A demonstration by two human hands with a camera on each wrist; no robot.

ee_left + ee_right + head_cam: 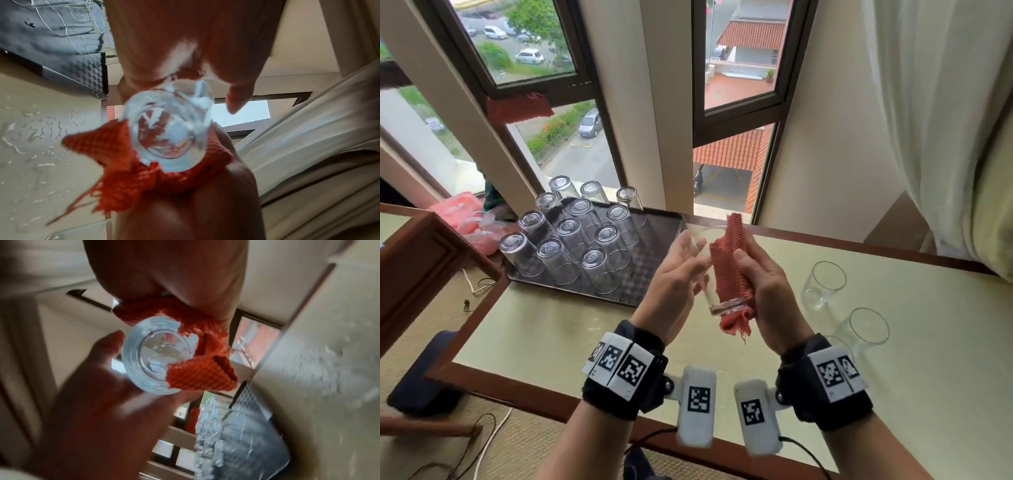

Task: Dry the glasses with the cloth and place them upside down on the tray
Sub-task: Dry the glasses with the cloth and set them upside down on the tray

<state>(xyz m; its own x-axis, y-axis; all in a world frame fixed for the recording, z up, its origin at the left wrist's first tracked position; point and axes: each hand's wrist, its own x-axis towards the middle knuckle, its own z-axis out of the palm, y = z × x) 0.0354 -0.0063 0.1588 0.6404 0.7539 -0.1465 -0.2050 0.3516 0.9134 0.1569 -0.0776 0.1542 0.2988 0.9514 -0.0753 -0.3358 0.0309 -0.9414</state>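
Observation:
I hold a clear glass (710, 274) tilted above the table, base toward me. My left hand (681, 270) cups its left side, fingers round the wall. My right hand (763, 277) grips a red waffle cloth (729, 270) pressed against the glass's right side. From the left wrist view the glass base (170, 129) shows with the cloth (123, 162) beneath it. The right wrist view shows the glass (156, 353), the cloth (201, 373) and my left hand (102, 402). A dark checkered tray (650, 270) at the left carries several upturned glasses (565, 260).
Two upright glasses (823, 284) (866, 329) stand on the table to the right, a third partly hidden behind my right wrist. A pink bag (462, 212) lies left of the tray. Another red cloth (517, 106) hangs at the window. A curtain (928, 102) hangs on the right.

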